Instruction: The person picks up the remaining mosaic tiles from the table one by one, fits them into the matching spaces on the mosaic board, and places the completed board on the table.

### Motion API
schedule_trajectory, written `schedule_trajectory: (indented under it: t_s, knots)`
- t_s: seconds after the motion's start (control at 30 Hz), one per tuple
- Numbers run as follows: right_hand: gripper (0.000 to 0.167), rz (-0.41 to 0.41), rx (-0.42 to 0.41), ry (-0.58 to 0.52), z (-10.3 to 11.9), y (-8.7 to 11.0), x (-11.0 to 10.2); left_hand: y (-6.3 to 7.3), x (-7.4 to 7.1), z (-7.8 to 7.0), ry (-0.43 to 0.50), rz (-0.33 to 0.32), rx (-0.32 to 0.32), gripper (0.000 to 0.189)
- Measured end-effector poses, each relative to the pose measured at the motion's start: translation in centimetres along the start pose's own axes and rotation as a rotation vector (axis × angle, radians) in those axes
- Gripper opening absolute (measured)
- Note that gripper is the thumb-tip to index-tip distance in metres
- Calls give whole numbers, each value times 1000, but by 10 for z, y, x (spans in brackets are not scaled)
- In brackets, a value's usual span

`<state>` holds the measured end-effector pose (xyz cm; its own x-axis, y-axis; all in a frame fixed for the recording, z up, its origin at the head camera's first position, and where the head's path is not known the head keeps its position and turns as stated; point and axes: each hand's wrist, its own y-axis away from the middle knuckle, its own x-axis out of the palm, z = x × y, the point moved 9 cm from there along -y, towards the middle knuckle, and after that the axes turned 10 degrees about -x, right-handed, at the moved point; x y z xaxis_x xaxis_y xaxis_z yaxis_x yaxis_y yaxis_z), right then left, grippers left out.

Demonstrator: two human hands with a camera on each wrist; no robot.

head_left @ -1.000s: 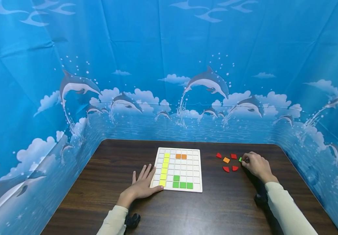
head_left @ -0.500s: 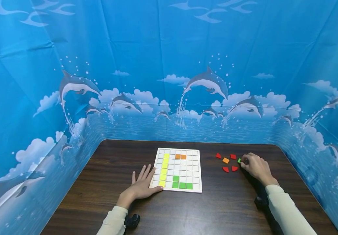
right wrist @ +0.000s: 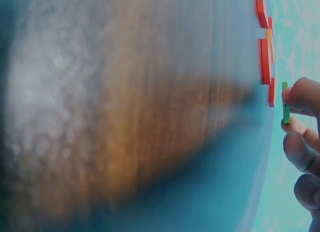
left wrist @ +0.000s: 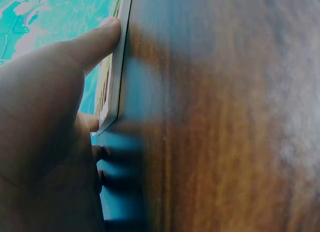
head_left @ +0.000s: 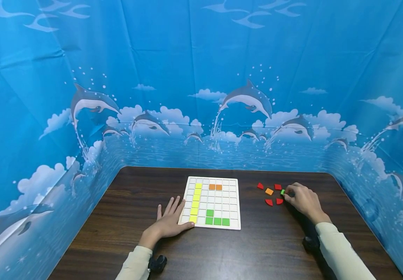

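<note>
A white grid board (head_left: 212, 203) lies on the dark wooden table (head_left: 222, 249), carrying a yellow column, two orange tiles and several green tiles. My left hand (head_left: 169, 221) rests flat beside the board's near left corner, thumb against its edge (left wrist: 116, 72). To the right of the board my right hand (head_left: 301, 200) pinches a small green tile (head_left: 282, 191) between thumb and fingertips; in the right wrist view the green tile (right wrist: 285, 103) is lifted just off the table. Loose red pieces (head_left: 269, 202) and an orange tile (head_left: 269, 191) lie just left of that hand.
Blue dolphin-print cloth (head_left: 201, 97) walls the table on the back, left and right. Small black objects (head_left: 157, 262) sit at both wrists near the front edge. Bare wood lies between the board and the loose pieces.
My right hand has slid slightly left with the green tile, closer to the red pieces. The left hand and the board have not moved.
</note>
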<state>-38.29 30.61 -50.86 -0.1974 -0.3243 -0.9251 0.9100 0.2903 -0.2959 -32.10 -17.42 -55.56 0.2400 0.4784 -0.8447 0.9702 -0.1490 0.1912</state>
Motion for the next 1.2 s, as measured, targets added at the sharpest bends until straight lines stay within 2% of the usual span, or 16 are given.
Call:
schedule_trajectory:
  t_s: [0.53,0.77,0.93,1.2]
  knots:
    - [18,-26,-32,0,17,-4,-3,-8,5,4,-23,-9,3,111]
    - [18,-42,-77,1,31,-5,-5,-11,10,12,-73,-3,-48,110]
    - [11,-59,-120,3,42,-5,-6,-16,11,16,-78,-9,-56,108]
    - [10,-74,-156,9,60,-9,-8,0,-1,-1,-9,-1,0,110]
